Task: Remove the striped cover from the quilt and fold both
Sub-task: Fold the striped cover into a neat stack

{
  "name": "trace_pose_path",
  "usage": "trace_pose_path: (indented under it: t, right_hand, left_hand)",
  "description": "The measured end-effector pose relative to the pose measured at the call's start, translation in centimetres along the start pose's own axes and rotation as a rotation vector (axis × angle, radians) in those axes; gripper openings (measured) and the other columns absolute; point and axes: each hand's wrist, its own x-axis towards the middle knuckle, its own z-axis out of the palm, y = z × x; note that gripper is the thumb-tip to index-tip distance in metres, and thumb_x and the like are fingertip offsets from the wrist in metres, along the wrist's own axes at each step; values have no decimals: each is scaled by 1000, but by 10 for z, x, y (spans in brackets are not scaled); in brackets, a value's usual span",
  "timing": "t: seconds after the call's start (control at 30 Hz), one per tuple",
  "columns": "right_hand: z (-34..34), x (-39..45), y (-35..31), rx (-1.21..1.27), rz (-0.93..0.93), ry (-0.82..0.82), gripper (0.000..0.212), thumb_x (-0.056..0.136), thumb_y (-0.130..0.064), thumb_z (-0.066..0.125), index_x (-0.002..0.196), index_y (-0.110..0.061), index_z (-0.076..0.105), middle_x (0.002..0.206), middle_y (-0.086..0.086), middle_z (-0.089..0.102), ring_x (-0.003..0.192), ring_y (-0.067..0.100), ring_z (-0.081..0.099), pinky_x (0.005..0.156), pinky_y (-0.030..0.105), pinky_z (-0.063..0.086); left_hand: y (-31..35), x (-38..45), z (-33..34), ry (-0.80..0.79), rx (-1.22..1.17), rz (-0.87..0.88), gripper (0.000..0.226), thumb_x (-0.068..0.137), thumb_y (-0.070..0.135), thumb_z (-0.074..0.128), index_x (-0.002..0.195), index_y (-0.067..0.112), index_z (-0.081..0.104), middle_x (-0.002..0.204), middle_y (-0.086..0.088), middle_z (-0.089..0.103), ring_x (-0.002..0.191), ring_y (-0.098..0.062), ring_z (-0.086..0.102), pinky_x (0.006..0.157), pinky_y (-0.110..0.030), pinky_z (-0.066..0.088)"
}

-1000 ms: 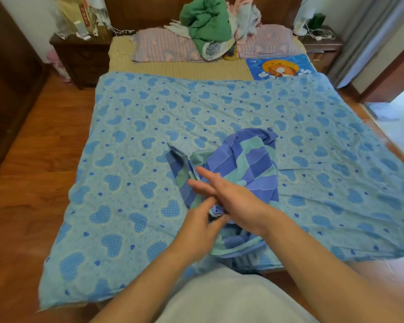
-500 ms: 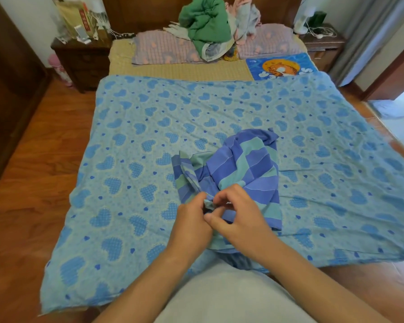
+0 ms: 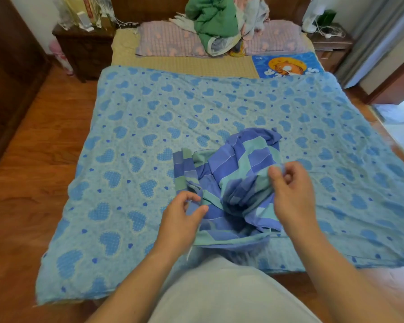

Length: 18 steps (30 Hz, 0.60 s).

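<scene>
Head view looks down on a striped cover (image 3: 240, 173), banded in blue, purple and teal, lying bunched and rumpled on the near middle of a light blue quilt (image 3: 131, 141) printed with darker blue hearts. The quilt is spread flat over the bed, its near edge hanging toward the person. Both hands are on the cover and set apart from each other. The left hand (image 3: 181, 217) pinches a fold of the striped cloth between thumb and fingers at the bundle's near left side. The right hand (image 3: 292, 194) has its fingers curled closed on a raised edge of the cloth at the bundle's right side, lifting it a little above the quilt. Beyond the quilt's far edge a strip of woven yellow mat (image 3: 184, 64) shows, and beside it a blue cushion with an orange cartoon cat (image 3: 286, 65). Two pink checked pillows (image 3: 166, 40) lie along the headboard with a heap of green and pale clothing (image 3: 215, 22) on them. Dark wooden nightstands (image 3: 84, 45) stand at either side on the reddish wooden floor (image 3: 28, 183).
</scene>
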Motion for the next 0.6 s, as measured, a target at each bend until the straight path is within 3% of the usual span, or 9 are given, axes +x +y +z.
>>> trace_pose_path:
  t: [0.07, 0.13, 0.2, 0.3, 0.37, 0.4, 0.47, 0.53, 0.6]
  right_hand:
    - [-31, 33, 12, -74, 120, 308, 17, 93, -39, 52, 85, -27, 43, 71, -9, 47, 66, 9, 45, 60, 25, 27]
    - [-52, 59, 23, -66, 204, 456, 12, 94, -35, 50, 98, -25, 44, 81, -3, 49, 75, 11, 45, 67, 21, 29]
    - [-69, 77, 34, 172, 368, 544, 4, 94, -22, 49, 98, -25, 49, 82, -3, 53, 71, 9, 49, 69, 26, 39]
    - [-90, 87, 45, 672, 803, 459, 23, 99, -7, 44, 94, -22, 60, 76, -7, 67, 65, 7, 65, 59, 26, 54]
    - [-86, 89, 40, 838, 981, 323, 29, 101, -5, 41, 112, -19, 64, 93, -5, 69, 95, 9, 69, 83, 27, 57]
    - [-80, 93, 29, 853, 978, 234, 34, 98, 3, 42, 120, -15, 61, 97, 0, 69, 107, 13, 66, 94, 30, 53]
    - [-61, 100, -22, 858, 831, 67, 51, 84, 17, 50, 128, -8, 56, 93, 8, 71, 103, 20, 66, 97, 35, 52]
    - [-44, 106, -92, 878, 525, -18, 35, 96, 7, 47, 130, 0, 53, 96, 13, 71, 91, 26, 68, 93, 41, 55]
    - [-40, 107, -159, 978, 140, -166, 27, 102, -4, 44, 126, 6, 52, 108, 22, 66, 103, 33, 66, 97, 47, 53]
  left_hand:
    - [-19, 6, -14, 113, 5, -112, 13, 90, 17, 66, 85, 29, 63, 69, 14, 58, 58, -6, 49, 51, -15, 37]
    - [-34, 10, -21, 194, 6, -209, 20, 90, 8, 59, 83, 26, 65, 77, 8, 65, 59, -6, 54, 50, -14, 38]
    - [-43, 11, -21, 214, -10, -278, 22, 89, 6, 58, 81, 25, 67, 79, 5, 68, 61, -4, 57, 51, -16, 41]
    - [-50, 9, -18, 196, -85, -332, 15, 88, 13, 66, 78, 24, 68, 85, 4, 70, 74, -13, 62, 61, -27, 45]
    - [-53, 7, -18, 192, -116, -347, 13, 88, 14, 68, 78, 22, 69, 88, 7, 70, 82, -12, 63, 65, -27, 46]
    - [-53, 6, -18, 194, -130, -354, 13, 89, 14, 67, 78, 22, 70, 89, 9, 70, 85, -10, 63, 67, -27, 46]
    - [-50, 5, -19, 214, -156, -354, 15, 90, 13, 65, 80, 23, 70, 93, 11, 70, 90, -8, 63, 70, -26, 46]
    - [-43, 4, -21, 264, -168, -319, 20, 91, 13, 61, 80, 27, 70, 94, 10, 70, 91, -10, 63, 71, -27, 45]
    - [-35, 1, -24, 327, -198, -264, 25, 93, 11, 58, 80, 31, 68, 92, 9, 71, 88, -10, 63, 71, -30, 46]
